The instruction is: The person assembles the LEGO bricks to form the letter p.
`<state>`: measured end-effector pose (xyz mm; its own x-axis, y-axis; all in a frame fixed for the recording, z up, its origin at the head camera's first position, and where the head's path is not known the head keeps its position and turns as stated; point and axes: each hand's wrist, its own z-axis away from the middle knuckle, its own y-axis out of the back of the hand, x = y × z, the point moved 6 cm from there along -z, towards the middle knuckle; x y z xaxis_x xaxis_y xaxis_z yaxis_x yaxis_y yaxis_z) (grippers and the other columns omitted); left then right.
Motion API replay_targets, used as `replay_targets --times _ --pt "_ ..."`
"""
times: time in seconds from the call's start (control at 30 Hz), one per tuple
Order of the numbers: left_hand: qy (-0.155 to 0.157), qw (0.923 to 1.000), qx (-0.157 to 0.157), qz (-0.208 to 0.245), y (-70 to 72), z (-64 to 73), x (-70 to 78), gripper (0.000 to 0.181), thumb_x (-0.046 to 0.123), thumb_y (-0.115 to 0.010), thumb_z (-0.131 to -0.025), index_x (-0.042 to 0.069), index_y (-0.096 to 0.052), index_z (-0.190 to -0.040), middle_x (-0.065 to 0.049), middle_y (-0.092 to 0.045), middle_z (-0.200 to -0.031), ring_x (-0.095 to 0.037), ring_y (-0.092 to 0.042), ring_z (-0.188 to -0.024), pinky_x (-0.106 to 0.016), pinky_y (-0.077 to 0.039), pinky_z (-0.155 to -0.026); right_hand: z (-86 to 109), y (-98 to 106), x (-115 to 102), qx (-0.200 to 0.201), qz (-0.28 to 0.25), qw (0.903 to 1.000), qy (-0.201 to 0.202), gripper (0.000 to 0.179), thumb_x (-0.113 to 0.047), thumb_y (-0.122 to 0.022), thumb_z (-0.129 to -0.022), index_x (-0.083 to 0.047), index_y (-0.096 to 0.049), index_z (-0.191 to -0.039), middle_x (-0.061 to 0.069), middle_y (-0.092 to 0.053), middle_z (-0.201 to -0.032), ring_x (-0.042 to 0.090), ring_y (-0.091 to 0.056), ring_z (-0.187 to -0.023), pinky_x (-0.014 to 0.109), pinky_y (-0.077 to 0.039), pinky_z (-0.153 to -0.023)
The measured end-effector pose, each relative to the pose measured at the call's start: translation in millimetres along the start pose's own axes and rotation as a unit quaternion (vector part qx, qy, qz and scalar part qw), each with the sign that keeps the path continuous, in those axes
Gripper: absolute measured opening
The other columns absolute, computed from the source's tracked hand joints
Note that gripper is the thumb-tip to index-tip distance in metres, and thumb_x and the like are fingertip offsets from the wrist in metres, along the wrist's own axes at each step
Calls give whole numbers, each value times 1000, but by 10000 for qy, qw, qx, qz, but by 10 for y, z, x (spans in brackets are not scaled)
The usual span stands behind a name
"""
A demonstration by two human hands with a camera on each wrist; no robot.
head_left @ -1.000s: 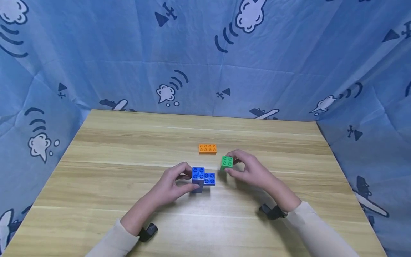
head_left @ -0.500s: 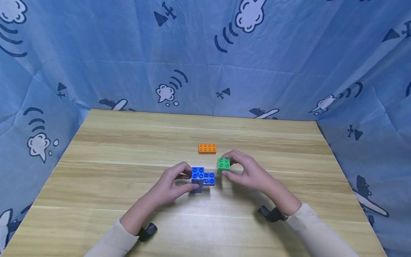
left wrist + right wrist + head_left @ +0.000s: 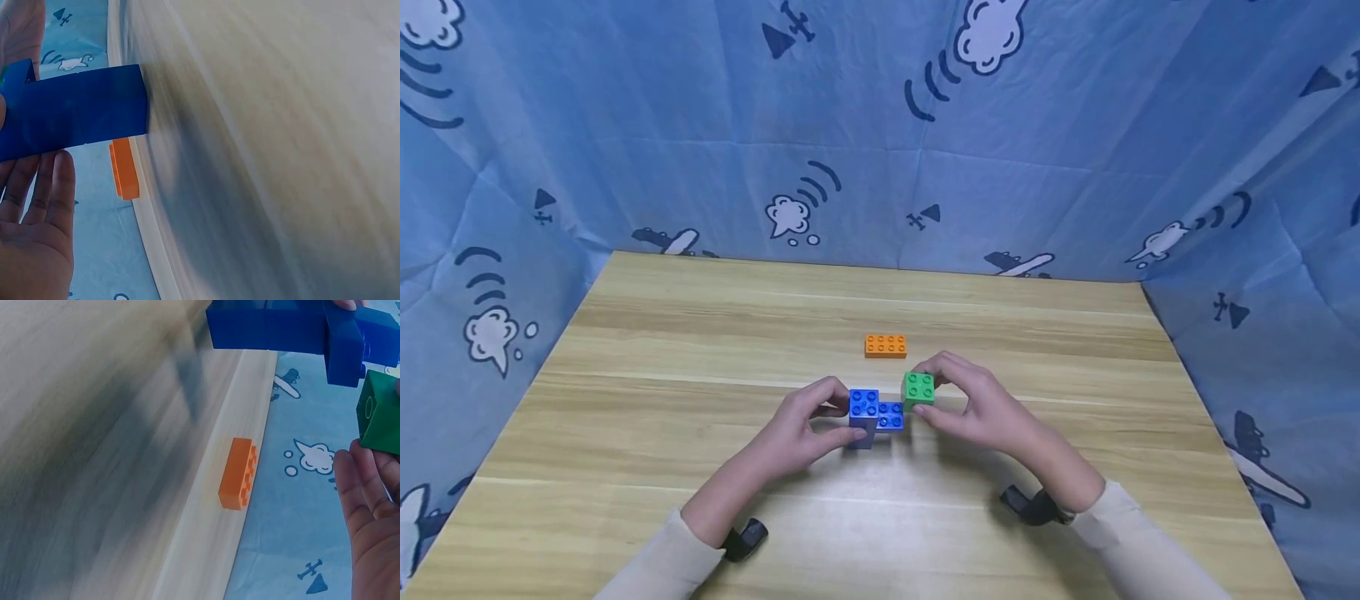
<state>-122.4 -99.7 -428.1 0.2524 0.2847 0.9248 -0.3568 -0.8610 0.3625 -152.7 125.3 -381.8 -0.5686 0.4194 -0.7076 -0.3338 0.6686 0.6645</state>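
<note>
My left hand (image 3: 808,423) holds an assembly of joined blue bricks (image 3: 864,403), thumb on the near side and fingers behind. It is a tall stack with a lower blue brick (image 3: 891,415) jutting out to the right, studs up. My right hand (image 3: 973,396) pinches a green brick (image 3: 919,388) with four-stud top between thumb and fingers, right beside the jutting blue brick. In the right wrist view, a gap shows between the green brick (image 3: 381,412) and the blue assembly (image 3: 269,325). The left wrist view shows the stack's lower end close over the table.
An orange brick (image 3: 885,347) lies studs up on the wooden table (image 3: 737,317), behind both hands. A blue patterned curtain (image 3: 865,100) hangs along the back and sides. Each wrist wears a black camera strap (image 3: 1036,505).
My right hand has moved left and slightly nearer, bringing the green brick to the jutting blue brick's right edge. The left hand keeps its hold in nearly the same place.
</note>
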Motion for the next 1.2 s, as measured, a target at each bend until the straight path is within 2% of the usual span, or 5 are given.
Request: replay_targets --times 0.2,0.37,0.83,1.2 --pt "-16 10000 12 -14 1 2 5 27 13 -82 -90 13 -63 -109 -4 -73 -113 -23 -73 -112 -34 -62 -102 3 -34 -43 -13 -23 9996 265 35 -10 -82 -88 -14 -67 -119 -3 -72 -112 8 -66 -102 30 -62 -90" --pt "-41 10000 6 -29 1 -1 4 27 13 -82 -90 13 -63 -109 -4 -72 -113 -23 -73 -112 -34 -62 -102 20 -67 -64 -55 -107 9990 432 34 -10 -82 -89 -16 -67 -119 -3 -71 -111 9 -65 -102 29 -62 -91" --pt "7 10000 -30 -44 0 -2 11 27 14 -82 -91 14 -62 -110 -4 -73 -115 -24 -73 -112 -34 -62 -102 19 -103 -105 -249 -19 9991 331 36 -12 -82 -89 -17 -66 -121 -6 -71 -112 8 -63 -102 38 -63 -90" --pt "21 10000 -22 -31 2 -2 19 27 14 -82 -90 14 -63 -109 -4 -73 -114 -23 -73 -112 -32 -62 -102 12 -108 -147 -306 59 9989 353 37 -14 -83 -88 -16 -67 -121 -5 -71 -112 8 -63 -102 35 -63 -91"
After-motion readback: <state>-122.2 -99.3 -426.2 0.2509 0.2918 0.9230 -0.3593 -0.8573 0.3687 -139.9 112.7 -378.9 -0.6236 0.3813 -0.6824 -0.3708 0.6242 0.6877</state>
